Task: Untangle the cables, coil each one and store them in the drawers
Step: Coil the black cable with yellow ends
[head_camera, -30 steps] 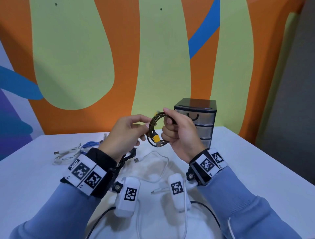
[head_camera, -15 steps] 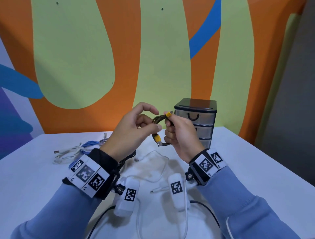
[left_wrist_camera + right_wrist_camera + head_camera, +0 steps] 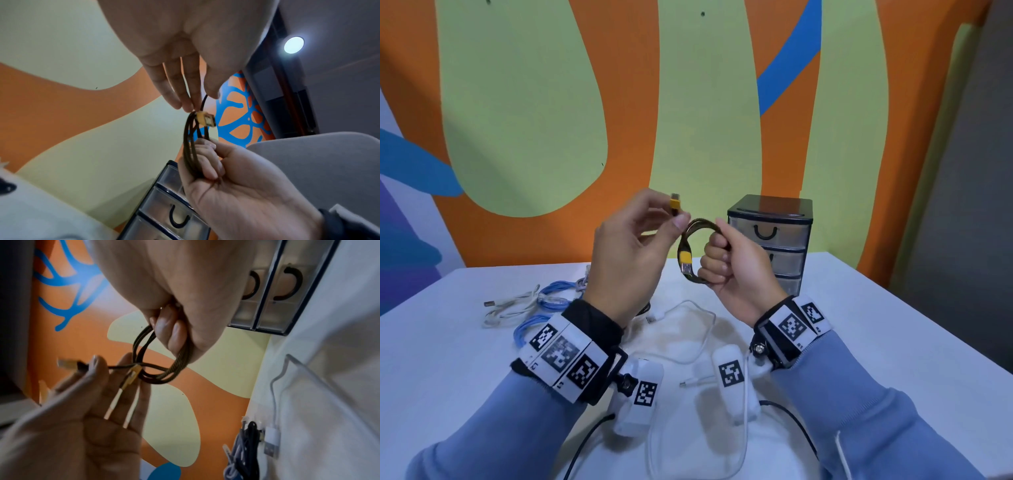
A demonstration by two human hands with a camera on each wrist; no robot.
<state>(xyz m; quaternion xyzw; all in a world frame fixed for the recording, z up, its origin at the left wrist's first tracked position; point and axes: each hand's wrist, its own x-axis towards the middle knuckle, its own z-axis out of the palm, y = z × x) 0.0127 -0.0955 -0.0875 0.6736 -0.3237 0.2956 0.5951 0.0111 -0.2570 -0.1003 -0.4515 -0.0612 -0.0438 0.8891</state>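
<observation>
The left hand pinched one free end of a dark braided cable between thumb and forefinger, just behind its yellow plug, which pointed upward above the fingertips; the other fingers were loosely extended. The right hand was closed around the coiled part of the same cable, its fingers curled through the loops so that the coil stood upright in the fist. A second yellow plug hung on the side of the coil facing the left hand. Both hands were raised above a white table, and the cable touched nothing else. Just beyond the right hand's knuckles stood a small chest of drawers with three clear fronts, all closed. Below the hands lay a white cable in an open loop. Beyond the left wrist lay a blue cable and a cream cable, bunched together. A black cable lay beside them, seen clearly from the right wrist.
</observation>
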